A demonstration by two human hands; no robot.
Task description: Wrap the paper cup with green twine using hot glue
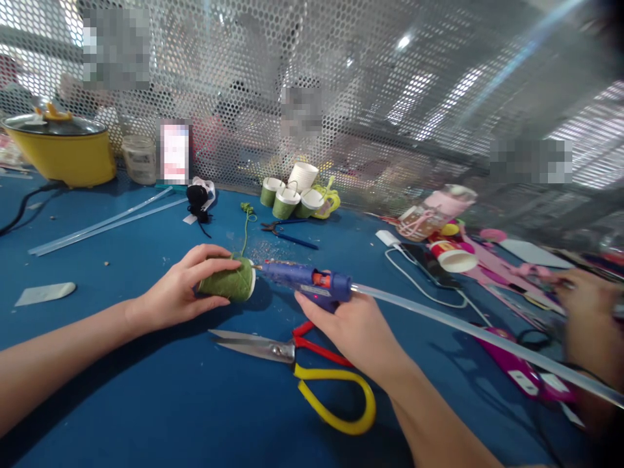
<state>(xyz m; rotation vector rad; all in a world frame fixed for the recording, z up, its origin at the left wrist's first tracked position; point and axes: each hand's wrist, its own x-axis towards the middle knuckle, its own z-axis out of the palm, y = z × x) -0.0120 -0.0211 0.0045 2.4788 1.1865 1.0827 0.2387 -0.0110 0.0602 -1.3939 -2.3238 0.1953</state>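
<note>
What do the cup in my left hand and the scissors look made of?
The cup: probably paper, going by its white rim, wrapped in matte green felt-like cloth. The scissors: shiny metal blades; glossy red and yellow handles, likely plastic coated.

From here I see my left hand [178, 296] and right hand [361, 328] bare. The left forearm [63, 354], entering at nine o'clock, and the right forearm [439, 416], entering at five o'clock, are both uncovered, with slim fingers [207, 251].

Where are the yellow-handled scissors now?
In the head view, the scissors lie low centre on the table, blades pointing left, partly hidden by the right hand holding the glue gun.
</note>
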